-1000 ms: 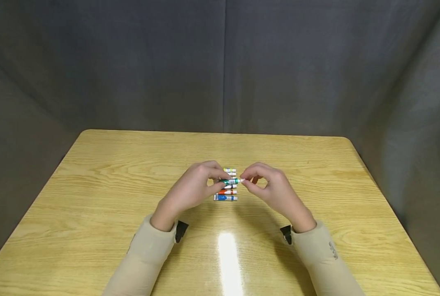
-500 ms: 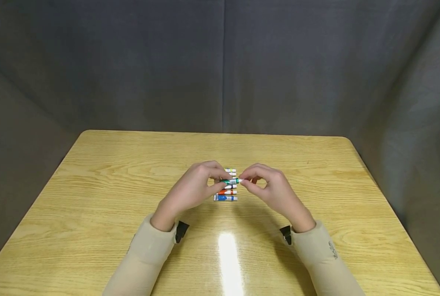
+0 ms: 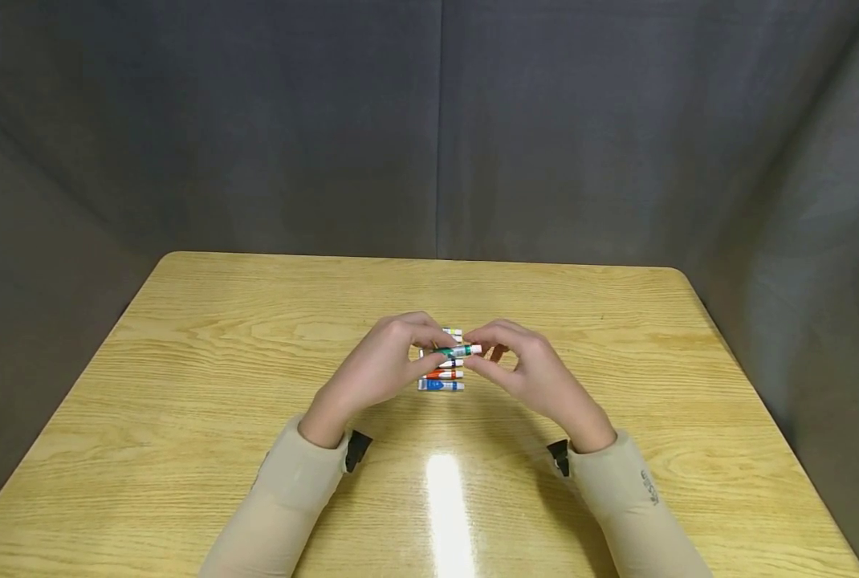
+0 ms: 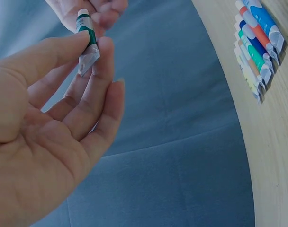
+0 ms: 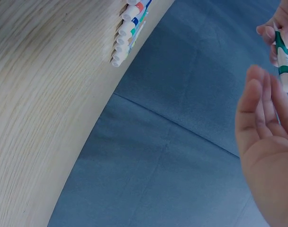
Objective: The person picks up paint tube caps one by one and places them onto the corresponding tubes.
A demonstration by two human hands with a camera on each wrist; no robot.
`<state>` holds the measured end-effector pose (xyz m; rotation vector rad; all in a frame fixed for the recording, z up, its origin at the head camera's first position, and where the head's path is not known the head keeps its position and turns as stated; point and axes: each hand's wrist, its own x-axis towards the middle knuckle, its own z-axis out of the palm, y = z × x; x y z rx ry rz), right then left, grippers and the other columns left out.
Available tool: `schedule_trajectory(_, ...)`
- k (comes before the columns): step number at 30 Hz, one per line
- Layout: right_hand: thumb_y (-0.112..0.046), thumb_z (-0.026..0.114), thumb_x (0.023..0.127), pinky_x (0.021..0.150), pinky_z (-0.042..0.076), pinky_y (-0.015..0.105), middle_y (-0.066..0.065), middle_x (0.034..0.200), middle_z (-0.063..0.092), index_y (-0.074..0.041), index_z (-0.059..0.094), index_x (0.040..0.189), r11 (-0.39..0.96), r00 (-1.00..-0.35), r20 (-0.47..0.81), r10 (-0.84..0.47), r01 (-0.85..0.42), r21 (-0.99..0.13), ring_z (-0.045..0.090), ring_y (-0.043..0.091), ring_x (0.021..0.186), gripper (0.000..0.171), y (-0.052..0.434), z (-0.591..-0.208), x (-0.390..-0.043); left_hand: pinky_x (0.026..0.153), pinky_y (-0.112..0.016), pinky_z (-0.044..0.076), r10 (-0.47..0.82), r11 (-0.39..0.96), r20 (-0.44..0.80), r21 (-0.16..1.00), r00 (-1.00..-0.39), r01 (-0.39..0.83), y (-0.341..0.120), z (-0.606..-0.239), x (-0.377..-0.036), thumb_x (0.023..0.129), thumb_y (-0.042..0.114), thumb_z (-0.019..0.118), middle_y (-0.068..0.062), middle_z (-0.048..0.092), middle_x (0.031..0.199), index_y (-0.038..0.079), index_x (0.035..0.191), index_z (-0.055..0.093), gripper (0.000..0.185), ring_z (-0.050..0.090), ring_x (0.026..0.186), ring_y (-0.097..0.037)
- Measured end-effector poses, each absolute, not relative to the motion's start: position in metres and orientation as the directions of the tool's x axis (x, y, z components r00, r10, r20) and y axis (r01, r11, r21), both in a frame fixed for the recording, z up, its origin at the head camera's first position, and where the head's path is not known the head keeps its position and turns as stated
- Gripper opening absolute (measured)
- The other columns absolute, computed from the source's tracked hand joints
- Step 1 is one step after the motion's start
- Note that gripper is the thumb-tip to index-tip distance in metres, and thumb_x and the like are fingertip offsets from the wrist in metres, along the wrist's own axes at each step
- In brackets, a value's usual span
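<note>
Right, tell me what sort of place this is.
Probably a staged recording booth rather than a home or studio: grey fabric backdrop closes in a pale wooden table, which bears only a row of small paint tubes. The left hand pinches a green-and-white paint tube, the right hand at its cap.

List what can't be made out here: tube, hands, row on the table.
- Print on the green tube: too small in all three views.
- Right hand grip on the cap: head view hides it behind fingers; right wrist view shows the cap bare, fingers beside it.
- Row of tubes: far ones hidden by both hands in head view; count unclear.
- Left hand thumb tip: cut off in the left wrist view.
</note>
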<state>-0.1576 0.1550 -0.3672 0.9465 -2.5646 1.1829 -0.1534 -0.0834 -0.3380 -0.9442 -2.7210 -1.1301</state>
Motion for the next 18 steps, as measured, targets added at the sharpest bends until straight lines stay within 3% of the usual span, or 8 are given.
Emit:
schedule_trajectory(5,-0.015,0.081,0.089,0.083,0.056,0.032,0.003,0.112,0.071,-0.010,0.070,0.124,0.483,-0.774,0.428,-0.467,-0.628,-0.610,0.065,0.018,0.098,0.037,0.1564,-0.3655,-0.1571,0.075,-0.026,0.055,0.513,0.539,0.261,0.644,-0.818,0.543,-0.0857,-0.3372,-0.1537,0.094,0.010,0.075,0.001,0.075,0.108,0.014,0.112,0.080,0.018,0.068,0.087,-0.011)
schedule_trajectory(11,-0.009,0.081,0.089,0.082,0.055,0.032,0.000,0.109,0.072,-0.013,0.073,0.113,0.457,-0.744,0.484,-0.460,-0.666,-0.590,0.065,0.012,0.099,0.026,0.1574,-0.3639,-0.1569,0.074,-0.029,0.056,0.516,0.535,0.258,0.648,-0.817,0.542,-0.0878,-0.3354,-0.1538,0.094,0.010,0.075,0.001,0.075,0.108,0.015,0.111,0.080,0.019,0.065,0.084,-0.010)
schedule_trajectory(18,-0.008,0.077,0.092,0.078,0.054,0.029,-0.003,0.102,0.072,-0.016,0.075,0.102,0.435,-0.728,0.507,-0.461,-0.683,-0.587,0.063,0.009,0.091,0.013,0.1547,-0.3653,-0.1574,0.068,-0.022,0.051,0.527,0.525,0.261,0.649,-0.809,0.551,-0.0873,-0.3355,-0.1535,0.094,0.010,0.075,0.000,0.075,0.107,0.012,0.110,0.080,0.018,0.061,0.079,-0.010)
